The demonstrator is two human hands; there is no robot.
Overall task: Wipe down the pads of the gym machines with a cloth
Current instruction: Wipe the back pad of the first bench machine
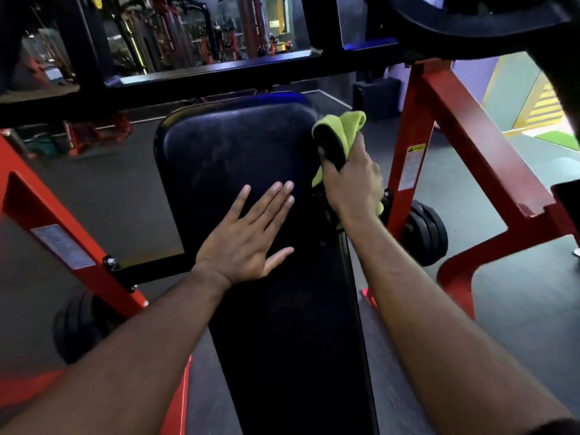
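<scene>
Head view: only 1 camera here, looking down along a bench with both bare arms reaching in.

Pad (238,158): long black pad running up the middle of the shot, wider and rounded at the far end, kinda dusty or smeary on top.

Left hand (248,233): lying flat, palm down, right on the pad about halfway up. Fingers are straight; the 3 middle ones sit close together, pinky splayed off to the left, thumb stuck out to the right. It's holding nothing.

Right hand (351,183): at the pad's right edge, just beside the left hand's fingertips. Fingers are curled tight around the cloth, knuckles facing the camera.

Cloth (340,133): bunched up, lime green with a black part, poking out above the fist and pressed against the pad's upper right side. A bit of green also peeks out below the hand.

Frame (467,120): red steel legs slanting down on both sides of the pad, with a white warning sticker on the right leg and another label on the left one.

Plates (426,233): black weight plates stacked low on the right, behind the right wrist. There's another dark round one low on the left, too blurry to say much.

Bar (219,70): black crossbar running across above the pad's far end.

Background: more red and black machines, all blurry.
</scene>
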